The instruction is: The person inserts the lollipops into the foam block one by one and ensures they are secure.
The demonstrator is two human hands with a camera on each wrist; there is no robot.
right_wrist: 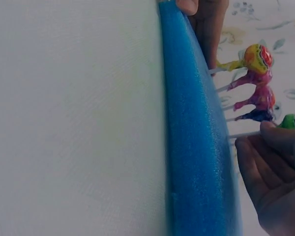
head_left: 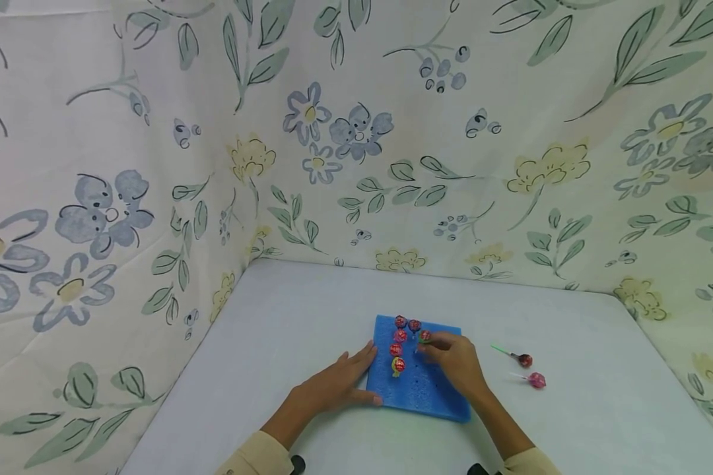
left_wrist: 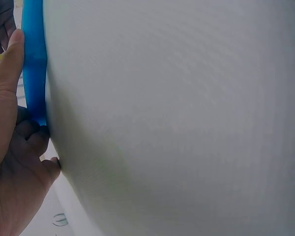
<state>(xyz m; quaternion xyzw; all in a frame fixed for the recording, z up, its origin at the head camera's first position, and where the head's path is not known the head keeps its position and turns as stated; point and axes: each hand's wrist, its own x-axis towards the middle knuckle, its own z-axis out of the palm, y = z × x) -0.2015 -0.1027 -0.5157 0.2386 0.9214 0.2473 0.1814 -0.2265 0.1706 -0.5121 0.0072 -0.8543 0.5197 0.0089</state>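
A blue foam block (head_left: 416, 396) lies flat on the table, with several wrapped lollipops standing in it by their sticks. The nearest of these is a yellow-wrapped lollipop (head_left: 398, 365); a dark-wrapped lollipop (head_left: 414, 325) is near the back. Between thumb and fingers my right hand (head_left: 456, 361) pinches the stick of a green-and-red lollipop (right_wrist: 290, 121). The stick's lower end meets the foam's upper face in the right wrist view; its depth cannot be told. At the block's left side my left hand (head_left: 341, 382) rests, fingers on the edge and thumb by the front corner.
On the white table (head_left: 606, 422), right of the block, lie a dark-red lollipop (head_left: 525, 360) with a green stick and a pink lollipop (head_left: 537, 380) with a pale stick. Flower-patterned cloth (head_left: 356, 211) stands behind the table and along its sides.
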